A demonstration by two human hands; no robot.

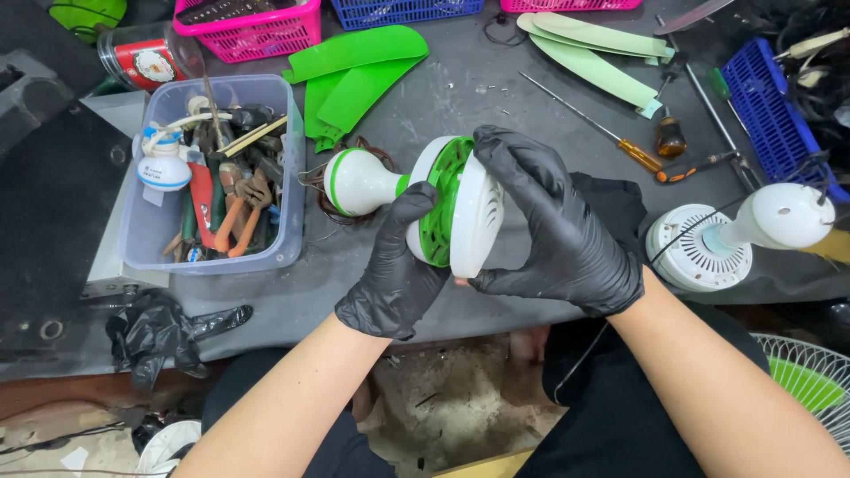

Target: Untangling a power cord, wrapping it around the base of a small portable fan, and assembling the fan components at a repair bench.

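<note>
the white and green fan body [443, 208] is held above the table [496, 97] edge; the left hand [394, 274] pinches its green rim, the right hand [553, 221] clasps the white cover, which is best eased off evenly

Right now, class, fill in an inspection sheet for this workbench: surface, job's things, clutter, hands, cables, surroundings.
Surface: dark grey bench top, dusty, crowded.
Job's things: white and green fan motor housing, held above the bench.
Clutter: clear tub of tools; green fan blades; pale green blades; screwdrivers; second white fan body.
Hands: left hand and right hand, both in black gloves, grip the housing.
Cables: thin black wire across the second fan body.
Surroundings: pink basket, blue basket, wire fan guard.
</note>
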